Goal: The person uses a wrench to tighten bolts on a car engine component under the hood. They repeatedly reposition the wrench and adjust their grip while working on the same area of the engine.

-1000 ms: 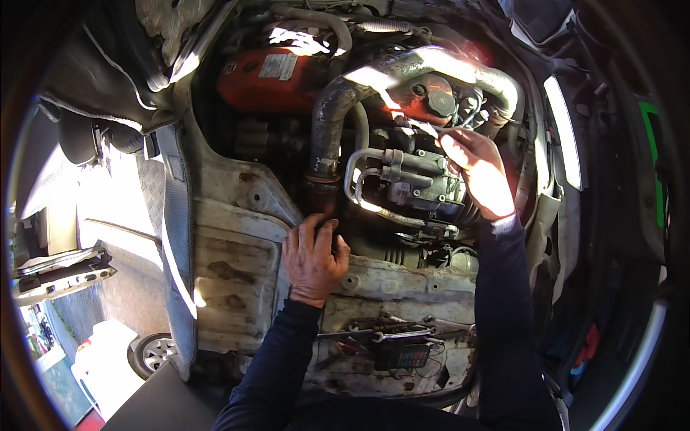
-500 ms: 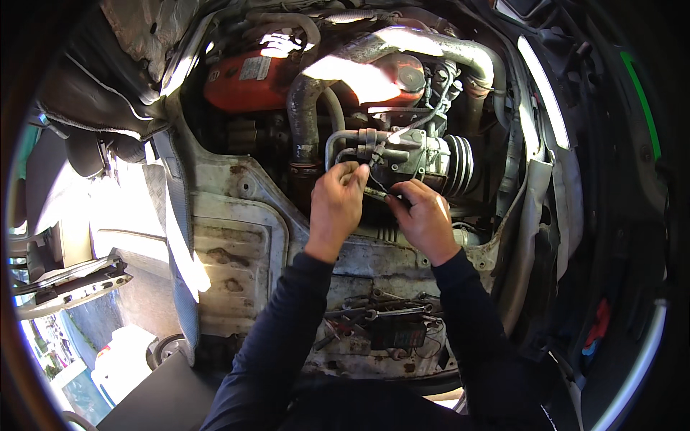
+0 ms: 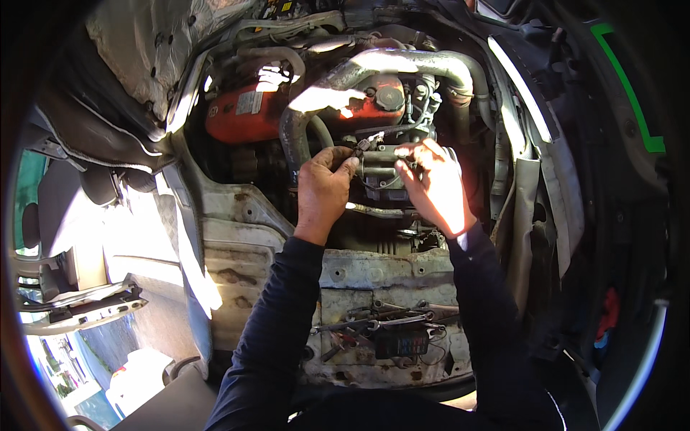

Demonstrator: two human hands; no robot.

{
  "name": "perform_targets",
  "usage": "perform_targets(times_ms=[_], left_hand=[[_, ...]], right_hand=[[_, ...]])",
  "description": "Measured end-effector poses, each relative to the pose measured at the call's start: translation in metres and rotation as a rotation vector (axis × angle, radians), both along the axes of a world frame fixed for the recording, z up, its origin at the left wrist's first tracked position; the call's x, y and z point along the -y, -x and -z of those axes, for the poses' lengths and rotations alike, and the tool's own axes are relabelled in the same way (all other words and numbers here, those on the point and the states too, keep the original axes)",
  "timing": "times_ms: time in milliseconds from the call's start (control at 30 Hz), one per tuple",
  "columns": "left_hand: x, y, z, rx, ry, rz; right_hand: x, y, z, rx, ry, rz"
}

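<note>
Over the engine bay, my left hand (image 3: 323, 192) is closed in a pinch at a small dark wire connector (image 3: 364, 146). A thin wire (image 3: 374, 187) loops below it toward my right hand (image 3: 437, 188), whose thumb and forefinger close at the wire's other end. Bright sun washes out part of the right hand, and its fingertips are hard to make out. Between and behind the hands lie metal pipes (image 3: 379, 156) on a belt-driven compressor, partly covered by the right hand.
A red engine cover (image 3: 244, 118) and a thick curved metal pipe (image 3: 293, 133) stand beyond the hands. Nearer, several wrenches (image 3: 402, 321) and a dark multimeter-like box (image 3: 401, 346) lie on the worn white metal panel (image 3: 345, 276). A dark round cap (image 3: 389, 98) tops the red cover.
My hands have moved farther apart, the right one upward and to the right, the left one slightly up and left. The wire between them now hangs in a loop. The view has shifted slightly.
</note>
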State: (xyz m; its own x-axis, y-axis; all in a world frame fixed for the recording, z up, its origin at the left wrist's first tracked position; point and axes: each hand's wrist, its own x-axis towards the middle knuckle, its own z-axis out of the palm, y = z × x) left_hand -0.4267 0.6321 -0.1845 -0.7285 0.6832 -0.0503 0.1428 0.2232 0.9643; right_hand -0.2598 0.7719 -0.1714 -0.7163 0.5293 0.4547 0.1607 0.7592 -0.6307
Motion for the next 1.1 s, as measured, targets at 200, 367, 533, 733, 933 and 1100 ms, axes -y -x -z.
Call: perform_targets(times_ms=[200, 367, 533, 733, 933, 1100], left_hand=[[-0.006, 0.0, -0.02, -0.445, -0.06, 0.025], [-0.008, -0.009, -0.029, -0.628, -0.084, 0.09], [-0.01, -0.016, -0.032, -0.466, -0.05, 0.119], [-0.017, -0.01, -0.023, -0.531, -0.196, 0.153], [-0.02, 0.009, -0.025, -0.452, -0.058, 0.292], [-0.024, 0.026, -0.024, -0.275, 0.009, 0.303]], right_hand=[[-0.027, 0.013, -0.006, -0.031, -0.072, 0.074], [-0.03, 0.014, -0.004, -0.119, -0.164, -0.016], [-0.035, 0.013, -0.003, -0.058, -0.208, -0.117], [-0.052, 0.02, 0.002, 0.022, -0.161, -0.239], [-0.07, 0.036, 0.008, 0.03, -0.068, -0.377], [-0.077, 0.049, 0.002, 0.07, 0.085, -0.49]])
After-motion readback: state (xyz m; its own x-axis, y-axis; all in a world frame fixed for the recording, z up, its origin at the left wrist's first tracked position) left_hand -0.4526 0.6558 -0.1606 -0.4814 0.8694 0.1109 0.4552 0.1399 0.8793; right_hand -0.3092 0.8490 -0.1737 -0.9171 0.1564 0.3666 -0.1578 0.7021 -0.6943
